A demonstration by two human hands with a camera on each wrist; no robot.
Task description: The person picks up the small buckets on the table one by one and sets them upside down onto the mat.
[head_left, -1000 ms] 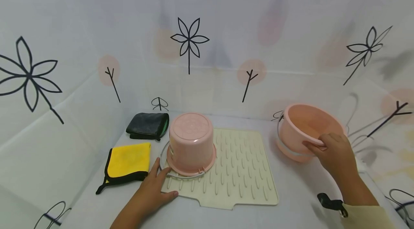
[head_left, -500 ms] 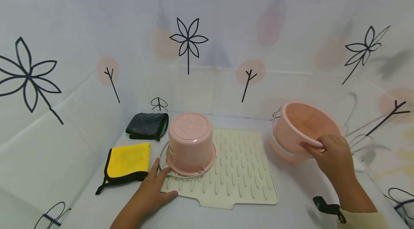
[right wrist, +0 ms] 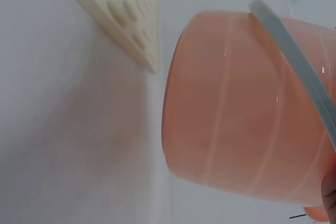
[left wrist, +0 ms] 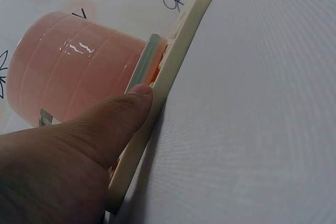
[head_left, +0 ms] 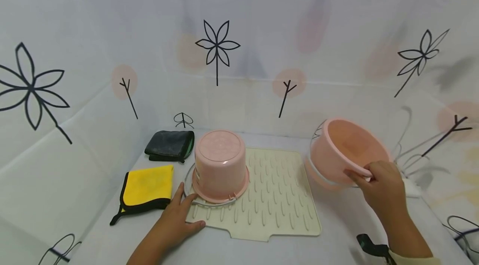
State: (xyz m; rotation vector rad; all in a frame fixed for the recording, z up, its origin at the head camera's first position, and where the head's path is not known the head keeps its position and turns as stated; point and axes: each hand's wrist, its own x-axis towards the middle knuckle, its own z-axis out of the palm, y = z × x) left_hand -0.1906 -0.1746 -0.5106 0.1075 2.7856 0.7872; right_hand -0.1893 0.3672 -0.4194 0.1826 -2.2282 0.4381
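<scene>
My right hand (head_left: 385,188) pinches the near rim of a pink plastic bucket (head_left: 325,159), which leans with its mouth turned to the right. Its grey handle (right wrist: 302,69) hangs round the side in the right wrist view. A second, smaller pink bucket (head_left: 220,161) stands upside down on a cream ribbed draining mat (head_left: 280,190), its grey handle (head_left: 215,204) lying round its rim. My left hand (head_left: 176,219) rests with fingers spread at the mat's front left corner, fingertips right by that handle. In the left wrist view the thumb (left wrist: 105,127) lies over the mat's edge.
A folded yellow cloth (head_left: 147,186) with black trim lies left of the mat. Behind it is a folded dark grey cloth (head_left: 168,145). A white sheet (head_left: 292,252) covers the table, and a patterned white backdrop (head_left: 254,48) rises behind and at both sides.
My right hand has moved the larger bucket to the left, closer to the mat's right edge. The left hand, the upside-down bucket and the mat have stayed in place.
</scene>
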